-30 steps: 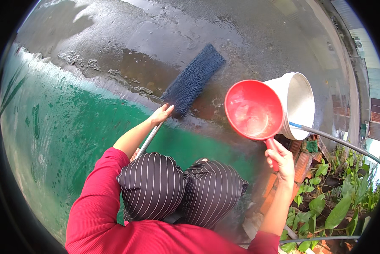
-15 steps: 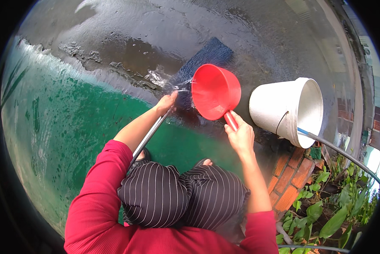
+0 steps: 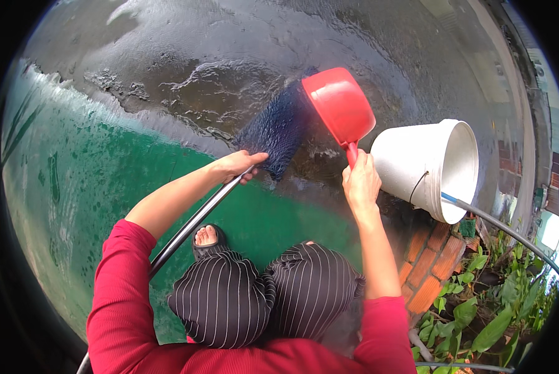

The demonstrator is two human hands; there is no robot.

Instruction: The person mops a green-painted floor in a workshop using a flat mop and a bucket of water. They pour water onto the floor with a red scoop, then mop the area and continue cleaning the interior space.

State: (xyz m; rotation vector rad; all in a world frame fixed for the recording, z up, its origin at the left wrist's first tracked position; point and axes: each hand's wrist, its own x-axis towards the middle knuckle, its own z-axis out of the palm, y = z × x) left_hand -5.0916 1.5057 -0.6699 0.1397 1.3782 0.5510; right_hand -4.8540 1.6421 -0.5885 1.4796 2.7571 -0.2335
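A person's left hand point(image 3: 237, 164) curls its fingers round a metal mop handle point(image 3: 195, 223) beside the blue shaggy pad point(image 3: 272, 134), probably steadying it; the pad lies on wet grey floor point(image 3: 416, 81), by the green floor's point(image 3: 105, 193) upper edge. The right hand's point(image 3: 362, 182) fingers wrap the grip of a red dipper point(image 3: 343, 103), tipped over the pad, apparently shedding water. A white bucket point(image 3: 407, 156) sits near, seemingly within easy reach. The dipper's inside is hidden, the left sleeve point(image 3: 125, 280) covers part of the handle, and the hose's point(image 3: 510, 225) end is unclear.
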